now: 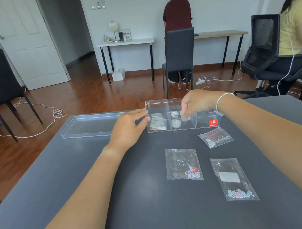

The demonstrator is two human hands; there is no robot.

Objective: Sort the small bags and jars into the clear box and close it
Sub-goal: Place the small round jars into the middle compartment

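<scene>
Over clear box point(159, 130), right hand point(197, 102) pinching jar point(185, 118)

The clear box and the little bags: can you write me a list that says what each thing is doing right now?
clear box: open, on the grey table, split into compartments
lid: lying flat, left of the box
jars: two seen in the middle compartments
bags in box: left compartments
bags on table: three
right hand: fingers down in the box on a jar, partly hidden
left hand: at the box's left end, fingers open
</scene>
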